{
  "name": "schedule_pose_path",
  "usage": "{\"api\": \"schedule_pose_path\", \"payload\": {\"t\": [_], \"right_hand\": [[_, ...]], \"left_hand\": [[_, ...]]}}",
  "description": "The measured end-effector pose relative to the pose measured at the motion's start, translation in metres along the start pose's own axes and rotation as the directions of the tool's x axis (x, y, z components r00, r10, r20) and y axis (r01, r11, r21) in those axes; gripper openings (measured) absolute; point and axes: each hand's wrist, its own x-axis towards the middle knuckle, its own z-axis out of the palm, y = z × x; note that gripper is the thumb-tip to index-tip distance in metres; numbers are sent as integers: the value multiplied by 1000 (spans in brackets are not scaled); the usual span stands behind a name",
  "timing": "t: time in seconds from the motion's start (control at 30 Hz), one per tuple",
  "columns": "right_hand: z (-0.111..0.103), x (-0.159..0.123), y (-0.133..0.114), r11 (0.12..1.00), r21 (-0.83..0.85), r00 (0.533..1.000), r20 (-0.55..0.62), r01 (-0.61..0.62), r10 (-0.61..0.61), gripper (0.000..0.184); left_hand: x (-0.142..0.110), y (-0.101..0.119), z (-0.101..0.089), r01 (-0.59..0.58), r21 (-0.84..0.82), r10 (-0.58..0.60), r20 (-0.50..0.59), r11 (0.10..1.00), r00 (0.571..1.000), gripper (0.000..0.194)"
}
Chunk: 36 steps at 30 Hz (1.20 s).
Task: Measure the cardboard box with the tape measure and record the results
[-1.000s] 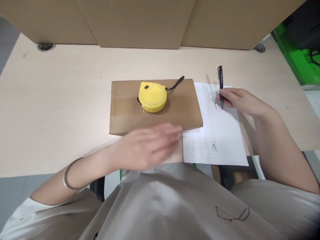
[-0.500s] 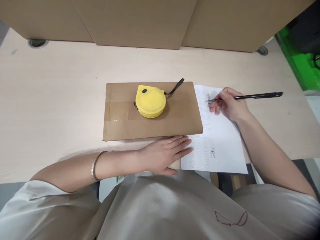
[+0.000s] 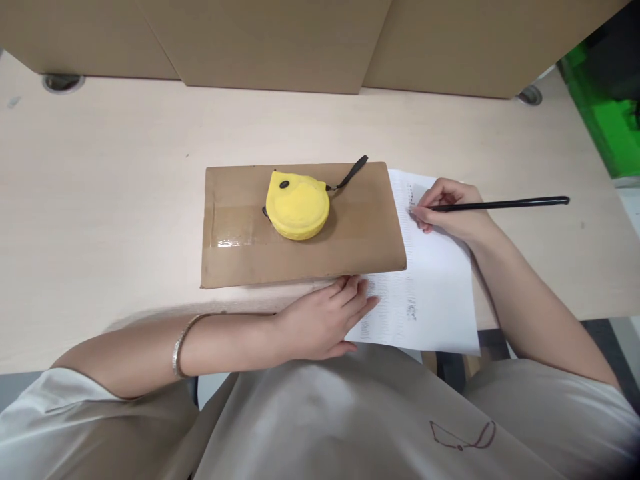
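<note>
Pen (image 3: 515, 203) clasped in R hand (image 3: 459, 221) grip, L hand (image 3: 317, 323) loose at paper (image 3: 440, 293), box (image 3: 355, 237) overlapping it w/ yellow case (image 3: 299, 208) atop

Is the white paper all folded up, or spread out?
Spread out: the paper lies flat, with rows of marks showing. The brown cardboard hides some of it, so I cannot tell about that part.

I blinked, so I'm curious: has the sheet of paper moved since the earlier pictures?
Yes: the sheet of paper has shifted left, judged against the fixed right-hand grommet.
</note>
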Motion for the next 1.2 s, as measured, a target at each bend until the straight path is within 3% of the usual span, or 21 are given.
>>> {"api": "schedule_pose_path", "payload": {"t": [0.5, 0.87, 1.2], "right_hand": [[-4, -3, 8, 999, 1, 999, 12, -32, 32, 46], [-5, -7, 6, 996, -65, 997, 48, -59, 62, 66], [-6, -7, 8, 998, -39, 998, 42, -51, 53, 62]], "left_hand": [[-3, -21, 14, -86, -84, 65, -223, 993, 973, 94], [-3, -21, 2, -69, -80, 59, -123, 994, 991, 86], [-1, -21, -1, -66, -102, 59, -71, 993, 996, 87]]}}
